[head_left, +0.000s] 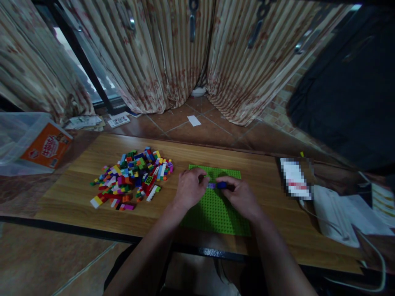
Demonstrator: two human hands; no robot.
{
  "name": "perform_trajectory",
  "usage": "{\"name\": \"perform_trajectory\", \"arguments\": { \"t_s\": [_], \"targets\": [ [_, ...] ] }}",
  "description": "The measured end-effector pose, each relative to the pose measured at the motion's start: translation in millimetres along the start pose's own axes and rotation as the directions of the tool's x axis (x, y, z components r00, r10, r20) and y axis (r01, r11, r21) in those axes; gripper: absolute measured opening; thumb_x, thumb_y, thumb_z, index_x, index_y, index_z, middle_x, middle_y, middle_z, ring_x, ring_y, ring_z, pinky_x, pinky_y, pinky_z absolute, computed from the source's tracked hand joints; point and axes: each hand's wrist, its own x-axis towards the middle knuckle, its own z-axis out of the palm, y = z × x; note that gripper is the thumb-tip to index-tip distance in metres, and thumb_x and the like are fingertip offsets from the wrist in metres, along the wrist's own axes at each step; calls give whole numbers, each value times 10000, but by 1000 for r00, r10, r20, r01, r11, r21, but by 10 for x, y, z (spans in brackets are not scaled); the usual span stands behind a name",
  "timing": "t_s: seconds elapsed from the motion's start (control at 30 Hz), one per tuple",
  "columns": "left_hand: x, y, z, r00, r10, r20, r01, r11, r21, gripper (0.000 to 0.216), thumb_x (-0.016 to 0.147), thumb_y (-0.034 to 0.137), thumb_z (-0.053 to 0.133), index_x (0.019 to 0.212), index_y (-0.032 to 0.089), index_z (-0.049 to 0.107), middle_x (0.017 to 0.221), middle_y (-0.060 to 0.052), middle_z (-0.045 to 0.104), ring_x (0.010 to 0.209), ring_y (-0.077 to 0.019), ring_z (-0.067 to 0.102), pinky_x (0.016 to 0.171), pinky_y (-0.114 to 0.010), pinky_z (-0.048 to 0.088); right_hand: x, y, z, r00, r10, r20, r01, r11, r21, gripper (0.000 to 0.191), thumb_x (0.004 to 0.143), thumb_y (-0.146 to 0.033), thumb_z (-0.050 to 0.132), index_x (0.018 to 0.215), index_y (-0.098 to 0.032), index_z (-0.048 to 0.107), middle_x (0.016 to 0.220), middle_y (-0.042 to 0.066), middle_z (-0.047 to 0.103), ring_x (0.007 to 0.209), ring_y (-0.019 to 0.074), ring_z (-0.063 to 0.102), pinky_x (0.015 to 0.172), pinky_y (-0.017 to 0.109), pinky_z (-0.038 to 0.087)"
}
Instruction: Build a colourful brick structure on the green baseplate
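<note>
A green studded baseplate (pixel 216 209) lies on the wooden table in front of me, under both hands. My right hand (pixel 239 193) pinches a dark blue brick (pixel 221 185) over the plate's upper half. Just left of that brick is a small light purple brick (pixel 211 186), close to the fingertips of my left hand (pixel 193 187). The left fingers are curled together, and whether they grip the purple brick or something else is hidden. I cannot tell if the two bricks touch.
A heap of mixed coloured bricks (pixel 132 176) spreads over the left of the table (pixel 74 197). Off the table's left end stands a clear plastic bin (pixel 18 139). To the right are a white pouch-like item (pixel 331 213), papers (pixel 364 211) and a white cable (pixel 382 263).
</note>
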Motion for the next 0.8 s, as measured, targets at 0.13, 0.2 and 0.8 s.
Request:
{"name": "perform_trajectory", "arguments": {
  "t_s": [0.13,0.2,0.8],
  "targets": [
    [-3,17,-17,1000,-6,14,5,1000,13,129,865,245,595,934,209,698,902,-28,746,876,-178,681,846,-311,501,-33,-31,-63,1000,-29,-11,27,994,-105,331,749,-140,561,1015,-245,727,1036,33,740,939,207,671,896,394,490],
    [-2,25,-27,1000,-7,17,7,1000,14,126,863,241,598,932,208,697,902,-29,745,877,-179,680,847,-311,501,-47,-39,-89,999,-40,-18,37,989,-144,309,749,-146,573,999,-242,726,1023,39,731,906,204,668,863,384,498],
    [13,39,-61,999,-21,35,21,1000,8,221,889,152,510,965,209,710,980,-36,754,917,-178,687,860,-302,505,-3,-26,-87,992,-123,29,126,938,-322,138,825,-204,615,906,-223,725,909,56,674,875,214,619,824,378,478]
  ]
}}
